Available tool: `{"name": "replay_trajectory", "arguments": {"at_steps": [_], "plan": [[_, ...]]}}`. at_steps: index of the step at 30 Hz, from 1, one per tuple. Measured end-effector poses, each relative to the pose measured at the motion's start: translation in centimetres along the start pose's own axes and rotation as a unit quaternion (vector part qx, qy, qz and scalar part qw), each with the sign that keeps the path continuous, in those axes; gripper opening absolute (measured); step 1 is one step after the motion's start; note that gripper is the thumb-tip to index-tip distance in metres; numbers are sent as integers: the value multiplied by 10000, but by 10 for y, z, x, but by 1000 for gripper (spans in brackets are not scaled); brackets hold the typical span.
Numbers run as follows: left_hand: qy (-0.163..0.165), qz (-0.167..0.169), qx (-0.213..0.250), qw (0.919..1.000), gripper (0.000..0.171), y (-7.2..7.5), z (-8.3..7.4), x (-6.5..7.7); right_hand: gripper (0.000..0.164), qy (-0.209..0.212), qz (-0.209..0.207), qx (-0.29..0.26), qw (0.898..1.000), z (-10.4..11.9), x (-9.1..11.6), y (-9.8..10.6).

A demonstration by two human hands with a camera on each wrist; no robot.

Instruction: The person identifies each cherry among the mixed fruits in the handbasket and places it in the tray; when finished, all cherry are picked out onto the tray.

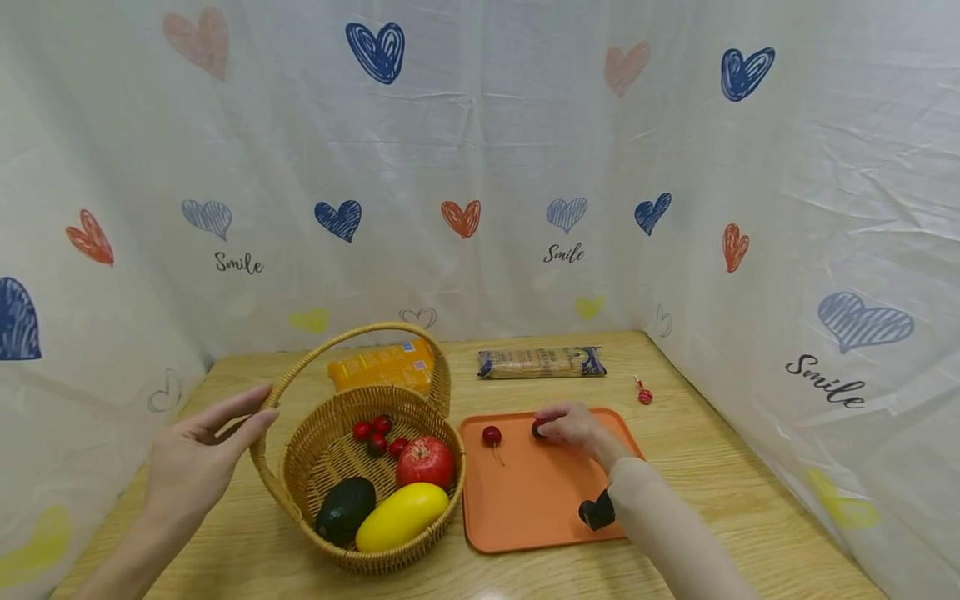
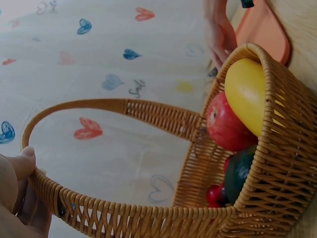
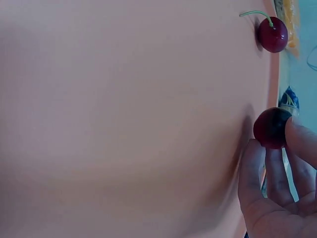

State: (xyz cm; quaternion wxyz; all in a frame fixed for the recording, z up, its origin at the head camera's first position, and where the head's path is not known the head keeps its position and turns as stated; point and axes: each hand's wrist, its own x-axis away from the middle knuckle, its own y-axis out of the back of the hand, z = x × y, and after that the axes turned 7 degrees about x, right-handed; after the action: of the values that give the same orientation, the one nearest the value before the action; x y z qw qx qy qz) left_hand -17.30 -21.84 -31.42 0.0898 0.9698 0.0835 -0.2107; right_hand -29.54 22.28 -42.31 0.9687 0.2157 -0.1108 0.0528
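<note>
My left hand [image 1: 191, 458] grips the handle [image 2: 148, 210] of a wicker basket [image 1: 378, 562] between thumb and fingers. Inside the basket lie a yellow oval fruit [image 1: 402, 517], a dark green avocado-like fruit [image 1: 346, 510], a red pomegranate-like fruit [image 1: 425, 463] and several small red fruits [image 1: 363, 431]. Over the far part of an orange tray [image 1: 525, 508], my right hand [image 1: 573, 429] pinches a small round fruit [image 3: 271, 128], dark red with a dark green patch. Left of it on the tray sits a stemmed cherry [image 3: 273, 34].
An orange packet [image 1: 382, 367] lies behind the basket, partly hidden by it. Behind the tray is a long clear-and-blue packet [image 1: 542, 362]. A red wrapped lollipop [image 1: 644, 395] lies at the far right of the wooden table. Curtains with printed hearts enclose the back and sides.
</note>
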Motion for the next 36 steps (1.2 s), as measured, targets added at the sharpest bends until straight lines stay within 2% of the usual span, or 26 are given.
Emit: {"name": "replay_trajectory", "arguments": {"at_steps": [9, 18, 23, 31, 36], "plan": [[9, 13, 303, 9995, 34, 1, -2, 0, 28, -204, -199, 14, 9996, -3, 1, -6], [191, 33, 323, 9993, 35, 0, -1, 0, 31, -179, -145, -49, 9997, -5, 2, -4], [119, 42, 366, 9993, 35, -2, 0, 0, 34, -201, -107, -24, 9997, -5, 4, 0], [85, 36, 683, 9976, 34, -1, 1, 0, 45, 184, 49, -693, 9974, 12, 5, 18], [104, 18, 445, 9990, 35, 0, 0, 0, 46, 196, 33, -925, 9955, 18, 3, 23]]}}
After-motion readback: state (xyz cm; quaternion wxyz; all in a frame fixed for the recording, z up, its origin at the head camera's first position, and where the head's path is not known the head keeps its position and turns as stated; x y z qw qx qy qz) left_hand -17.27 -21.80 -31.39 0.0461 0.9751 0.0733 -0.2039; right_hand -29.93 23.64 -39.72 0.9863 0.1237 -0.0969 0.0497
